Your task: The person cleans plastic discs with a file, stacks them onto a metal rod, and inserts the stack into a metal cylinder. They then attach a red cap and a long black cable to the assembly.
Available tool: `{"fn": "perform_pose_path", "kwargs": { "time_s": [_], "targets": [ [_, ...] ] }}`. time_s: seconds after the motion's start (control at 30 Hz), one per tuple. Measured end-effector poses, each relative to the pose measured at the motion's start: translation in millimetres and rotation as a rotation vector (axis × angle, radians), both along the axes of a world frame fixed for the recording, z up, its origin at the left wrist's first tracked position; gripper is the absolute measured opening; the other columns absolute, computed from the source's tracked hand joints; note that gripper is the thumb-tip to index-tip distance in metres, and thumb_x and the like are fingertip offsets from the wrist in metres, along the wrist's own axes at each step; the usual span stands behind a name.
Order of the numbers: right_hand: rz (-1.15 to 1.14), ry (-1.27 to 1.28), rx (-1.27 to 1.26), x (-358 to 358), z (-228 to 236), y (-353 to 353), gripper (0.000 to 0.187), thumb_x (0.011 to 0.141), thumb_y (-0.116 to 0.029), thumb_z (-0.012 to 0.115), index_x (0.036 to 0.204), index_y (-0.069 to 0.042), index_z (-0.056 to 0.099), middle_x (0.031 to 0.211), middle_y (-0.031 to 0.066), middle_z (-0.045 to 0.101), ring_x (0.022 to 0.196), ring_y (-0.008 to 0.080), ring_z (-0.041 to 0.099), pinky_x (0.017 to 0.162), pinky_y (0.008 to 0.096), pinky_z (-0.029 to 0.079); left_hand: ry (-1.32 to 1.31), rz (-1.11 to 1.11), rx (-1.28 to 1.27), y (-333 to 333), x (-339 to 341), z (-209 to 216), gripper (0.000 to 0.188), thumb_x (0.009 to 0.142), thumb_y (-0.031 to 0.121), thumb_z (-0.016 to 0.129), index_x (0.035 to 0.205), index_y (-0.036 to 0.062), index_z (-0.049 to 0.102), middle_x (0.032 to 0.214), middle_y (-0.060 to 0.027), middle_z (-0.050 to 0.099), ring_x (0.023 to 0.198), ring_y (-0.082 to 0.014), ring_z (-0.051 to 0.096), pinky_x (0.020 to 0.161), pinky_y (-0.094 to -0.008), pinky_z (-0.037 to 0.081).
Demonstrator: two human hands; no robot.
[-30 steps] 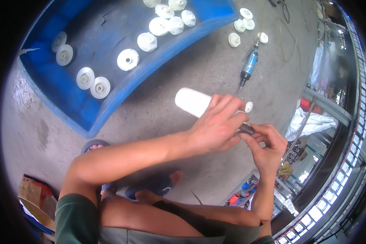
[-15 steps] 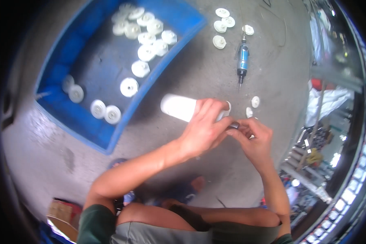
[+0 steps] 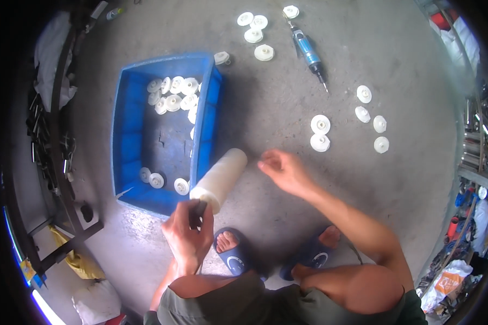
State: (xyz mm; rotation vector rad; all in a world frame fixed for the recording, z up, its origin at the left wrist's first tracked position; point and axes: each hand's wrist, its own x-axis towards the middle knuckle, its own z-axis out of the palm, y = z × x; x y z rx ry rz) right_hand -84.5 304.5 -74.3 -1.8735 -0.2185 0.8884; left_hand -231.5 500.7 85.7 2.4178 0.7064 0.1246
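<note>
Cream-white and cylinder-shaped, a plastic bottle [image 3: 219, 180] is lying tilted over the concrete floor [image 3: 396, 179], just right of the blue crate [image 3: 126, 157], its near end resting against the left hand [image 3: 188, 235]. That hand's fingers are curling closed around something dark and small at the bottle's near end; what it is cannot be made out, and whether the fingers are also gripping the bottle itself is unclear. The right hand [image 3: 283, 170] is hovering to the right of the bottle, apart from it, fingers loosely bent and pinching at nothing that can be seen.

White discs [image 3: 173, 97] are lying heaped in the far part of the crate, with a few more at its near left corner. Further discs [image 3: 320, 142] are lying on the floor beyond the right hand, and another cluster is sitting far off beside a blue pen-shaped power tool [image 3: 309, 51]. Two feet in dark blue sandals [image 3: 234, 260] are showing near the person's knees, the right one partly hidden by the leg. Dark metal racks at the left and right rims are bending out of focus, their contents too blurred to tell.
</note>
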Motion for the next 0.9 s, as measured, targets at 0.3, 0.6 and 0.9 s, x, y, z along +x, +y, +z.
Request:
{"fn": "perform_pose_path", "kwargs": {
  "time_s": [0.3,0.6,0.9],
  "targets": [
    [-0.433,1.069,0.276,-41.9,-35.8,67.6,0.056,0.101,-0.056,0.066,0.121,-0.004,0.063,0.103,0.0074,0.072,0.098,0.0212,0.07,0.089,0.0393,0.054,0.085,0.1,-0.104,-15.7,-87.2,-43.1,0.023,0.085,0.004,0.083,0.102,-0.0035,0.07,0.081,-0.0147,0.077,0.074,-0.0171,0.076,0.072,-0.0311,0.059],
    [-0.327,0.755,0.115,-36.5,-0.5,65.7,0.064,0.099,-0.053,0.071,0.134,-0.002,0.058,0.104,0.0123,0.074,0.089,0.0191,0.073,0.07,0.0321,0.058,0.075,0.34,-0.301,-13.7,-94.3,-88.9,0.025,0.088,0.011,0.081,0.105,-0.0037,0.069,0.087,-0.0181,0.078,0.08,-0.023,0.078,0.074,-0.0334,0.06],
    [0.052,0.037,0.071,-35.7,-29.6,60.6,0.056,0.096,-0.055,0.071,0.115,-0.003,0.062,0.096,0.0142,0.076,0.092,0.0313,0.076,0.084,0.0437,0.059,0.153,0.437,-0.705,-32.2,-99.7,-152.7,0.022,0.092,0.012,0.077,0.097,-0.0042,0.064,0.07,-0.0093,0.068,0.06,-0.0152,0.064,0.054,-0.0316,0.05]
  ]
}}
